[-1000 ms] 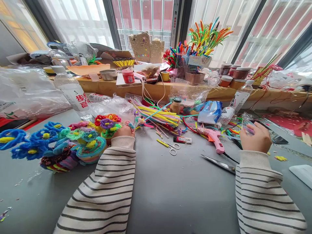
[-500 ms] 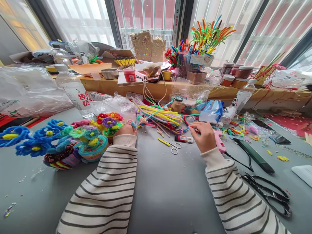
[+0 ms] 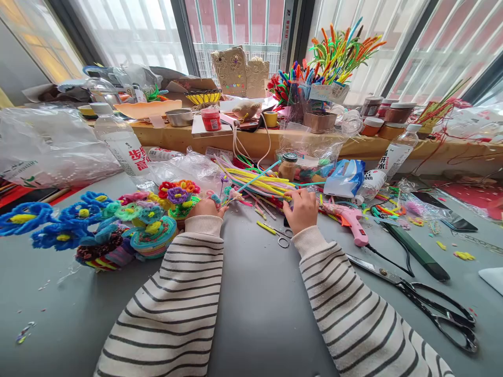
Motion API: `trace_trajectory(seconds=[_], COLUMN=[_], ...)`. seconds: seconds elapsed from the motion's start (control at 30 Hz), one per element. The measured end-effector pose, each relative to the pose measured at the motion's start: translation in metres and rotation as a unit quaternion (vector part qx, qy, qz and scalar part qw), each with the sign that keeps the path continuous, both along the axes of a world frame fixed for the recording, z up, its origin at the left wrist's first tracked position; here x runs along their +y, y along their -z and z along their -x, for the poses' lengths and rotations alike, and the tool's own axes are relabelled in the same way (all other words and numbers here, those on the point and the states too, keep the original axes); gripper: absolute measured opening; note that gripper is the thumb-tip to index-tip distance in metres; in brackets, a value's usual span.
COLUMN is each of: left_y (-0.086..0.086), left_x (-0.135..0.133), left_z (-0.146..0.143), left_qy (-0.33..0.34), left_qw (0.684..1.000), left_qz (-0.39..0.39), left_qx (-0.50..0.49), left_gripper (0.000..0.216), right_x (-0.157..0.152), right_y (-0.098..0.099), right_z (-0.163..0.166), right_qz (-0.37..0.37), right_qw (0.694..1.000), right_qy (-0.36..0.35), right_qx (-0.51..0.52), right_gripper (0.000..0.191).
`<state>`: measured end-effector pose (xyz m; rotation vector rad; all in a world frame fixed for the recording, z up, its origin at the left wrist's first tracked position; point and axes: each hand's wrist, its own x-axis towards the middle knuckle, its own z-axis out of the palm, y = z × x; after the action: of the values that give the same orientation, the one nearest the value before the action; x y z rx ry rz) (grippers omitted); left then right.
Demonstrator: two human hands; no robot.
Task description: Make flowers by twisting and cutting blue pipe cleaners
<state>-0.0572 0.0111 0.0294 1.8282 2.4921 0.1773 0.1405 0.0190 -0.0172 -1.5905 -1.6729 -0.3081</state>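
Yellow and pink pipe cleaners (image 3: 269, 181) lie heaped on the bench (image 3: 255, 309), seemingly within easier reach: the right hand (image 3: 302, 210) has moved left from the glue gun (image 3: 356, 229), fingers curled, grip unclear; the left hand (image 3: 203, 209) stays beside flowers (image 3: 177, 195), hold hidden.

Clear bottle with a white cap (image 3: 118, 141), left side of the bench: its tilted white label carries large red Chinese characters, of which 步 and 高 can be made out. Upright bottle (image 3: 400, 148), right side: black Chinese characters running down a white label, 开水 legible among them. Bottle on its side (image 3: 373, 183), just beside it: bold black characters, too skewed to read. Dark window frame (image 3: 290, 39): a column of red Chinese characters under a small pale logo, unreadable. Red jar (image 3: 211, 120) and plastic bag (image 3: 51, 141): print too small or creased to read.
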Motion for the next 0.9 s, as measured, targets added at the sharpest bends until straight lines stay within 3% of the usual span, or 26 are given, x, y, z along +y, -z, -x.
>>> trace_trajectory(seconds=[0.13, 0.27, 0.33, 0.4, 0.47, 0.53, 0.73, 0.9], left_y=[-0.001, -0.002, 0.0, 0.006, 0.016, 0.029, 0.058, 0.064], left_x=[-0.003, -0.015, -0.022, -0.025, -0.024, -0.017, 0.011, 0.016], left_z=[-0.003, -0.014, -0.029, -0.048, -0.07, -0.09, -0.11, -0.106], left_qy=[0.002, 0.009, 0.084, 0.225, 0.352, 0.412, 0.328, 0.34], left_qw=[0.998, 0.977, 0.959, 0.93, 0.893, 0.876, 0.92, 0.921], left_qz=[-0.052, -0.197, -0.259, -0.287, -0.279, -0.249, -0.215, -0.188], left_qx=[0.036, 0.08, 0.074, 0.053, 0.034, 0.022, 0.008, 0.002], left_gripper=[0.042, 0.043, 0.04, 0.036, 0.034, 0.039, 0.046, 0.05], right_x=[0.002, 0.005, 0.006, 0.006, 0.006, 0.007, 0.009, 0.012], right_y=[0.002, 0.004, 0.004, 0.004, 0.003, 0.002, 0.003, 0.004], right_z=[-0.005, -0.009, -0.009, -0.01, -0.011, -0.011, -0.01, -0.011], right_qz=[-0.007, -0.03, -0.035, -0.028, -0.016, -0.008, -0.011, -0.04], right_qw=[1.0, 0.999, 0.999, 0.999, 0.999, 0.999, 0.999, 0.998], right_qy=[0.013, 0.01, 0.01, 0.014, 0.011, -0.002, -0.016, -0.023], right_qx=[0.016, 0.026, 0.029, 0.031, 0.034, 0.036, 0.039, 0.036], right_gripper=[0.014, 0.011, 0.011, 0.013, 0.014, 0.013, 0.012, 0.013])
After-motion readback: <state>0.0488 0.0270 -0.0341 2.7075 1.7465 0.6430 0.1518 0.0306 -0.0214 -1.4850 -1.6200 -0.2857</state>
